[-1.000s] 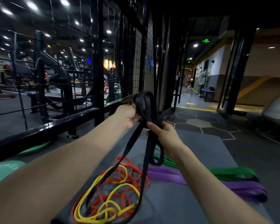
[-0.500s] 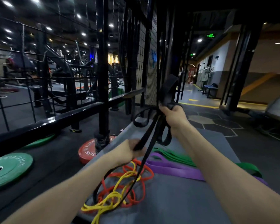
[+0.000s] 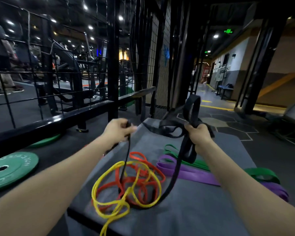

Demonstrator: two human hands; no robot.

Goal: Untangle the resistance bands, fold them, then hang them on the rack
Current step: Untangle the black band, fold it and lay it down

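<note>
A black resistance band (image 3: 191,113) hangs between both hands above a grey padded bench (image 3: 203,210). My left hand (image 3: 117,132) grips one strand of it, which drops into a tangle of yellow band (image 3: 109,178) and orange band (image 3: 143,184) on the bench. My right hand (image 3: 198,135) holds a bunch of black loops, one standing up above the fist. A purple band (image 3: 189,174) and a green band (image 3: 196,163) lie side by side on the bench's right part. The black grid rack (image 3: 112,65) stands behind the bench at left.
Green weight plates (image 3: 8,169) lie on the dark floor at left, beside a low black rail (image 3: 41,123). A person stands far left behind the grid. A mesh panel (image 3: 160,65) rises beyond the bench; a corridor opens at right.
My hands have drawn apart sideways: the left rose and moved left with its strand, the right lowered and moved right with the bunched loops. The view has tilted down toward the bench.
</note>
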